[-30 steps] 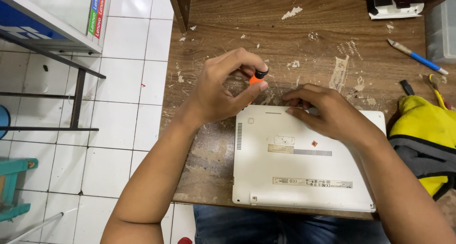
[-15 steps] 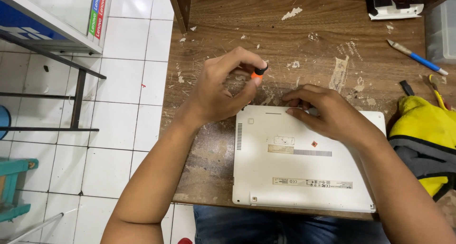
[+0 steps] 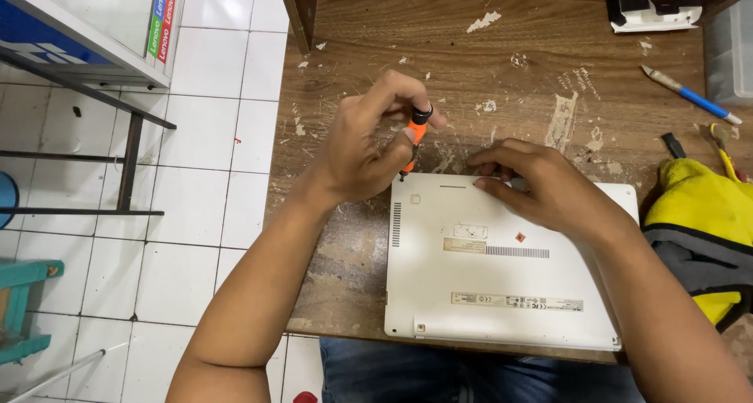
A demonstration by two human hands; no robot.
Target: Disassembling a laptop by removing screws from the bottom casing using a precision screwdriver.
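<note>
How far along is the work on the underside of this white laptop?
Early on, it seems. The white laptop lies bottom up on the wooden table, its base cover seated flush. In hand: the left hand holds an orange screwdriver with its tip at the far left corner screw, while the right hand steadies the far edge. Left: a screw still shows at the near left corner.

Repair workshop: scarred wooden bench (image 3: pixel 502 42), upturned white laptop (image 3: pixel 486 285), orange screwdriver (image 3: pixel 414 140), tiled floor (image 3: pixel 212 207).
</note>
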